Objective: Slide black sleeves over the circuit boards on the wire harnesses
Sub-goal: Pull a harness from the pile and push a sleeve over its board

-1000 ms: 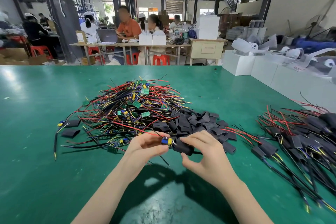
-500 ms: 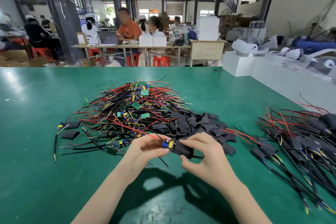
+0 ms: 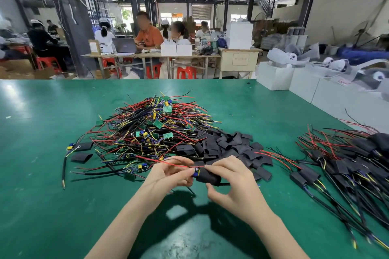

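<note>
Your left hand (image 3: 168, 174) pinches the circuit board (image 3: 196, 171) end; your right hand (image 3: 229, 185) grips the black sleeve (image 3: 207, 177), held above the table (image 3: 42, 195). Keep the sleeve square and push evenly until the board is covered.

We can't read any text here, honestly. The cabinet (image 3: 239, 60) across the room has a paper label (image 3: 240, 59) with faint reddish print, but it's way too blurry for us to make out, and nothing else carries legible writing.
</note>
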`<state>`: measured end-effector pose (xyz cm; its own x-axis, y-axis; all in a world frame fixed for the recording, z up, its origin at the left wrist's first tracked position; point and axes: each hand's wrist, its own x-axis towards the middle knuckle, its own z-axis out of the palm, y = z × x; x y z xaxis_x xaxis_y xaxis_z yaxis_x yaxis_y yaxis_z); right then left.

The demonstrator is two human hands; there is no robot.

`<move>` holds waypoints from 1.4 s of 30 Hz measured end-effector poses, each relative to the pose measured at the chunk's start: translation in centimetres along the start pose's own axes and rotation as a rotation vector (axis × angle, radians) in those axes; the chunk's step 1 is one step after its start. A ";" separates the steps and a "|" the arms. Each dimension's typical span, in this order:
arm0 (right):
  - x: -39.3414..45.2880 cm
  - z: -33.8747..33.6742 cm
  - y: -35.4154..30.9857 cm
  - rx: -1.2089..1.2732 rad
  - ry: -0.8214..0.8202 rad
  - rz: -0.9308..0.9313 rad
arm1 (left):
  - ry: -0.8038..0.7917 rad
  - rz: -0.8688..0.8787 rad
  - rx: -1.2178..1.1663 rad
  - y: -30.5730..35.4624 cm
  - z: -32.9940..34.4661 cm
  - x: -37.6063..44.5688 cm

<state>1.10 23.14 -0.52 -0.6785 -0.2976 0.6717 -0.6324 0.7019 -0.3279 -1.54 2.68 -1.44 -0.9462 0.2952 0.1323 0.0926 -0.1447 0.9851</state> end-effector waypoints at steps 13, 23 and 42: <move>-0.2 0.5 -0.2 -0.021 0.022 -0.022 | 0.176 0.091 0.093 -0.2 1.1 0.1; 0.1 -3.3 2.6 -0.195 0.173 0.113 | 0.362 0.208 0.554 0.3 -1.4 0.6; -0.7 -0.8 5.0 -0.363 -0.297 0.463 | 0.705 0.249 0.977 -1.0 -5.6 1.9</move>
<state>-1.27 27.39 -2.11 -0.9572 -0.0423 0.2863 -0.1198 0.9584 -0.2589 -5.18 -1.87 -2.78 -0.8020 -0.2581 0.5387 0.2007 0.7330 0.6500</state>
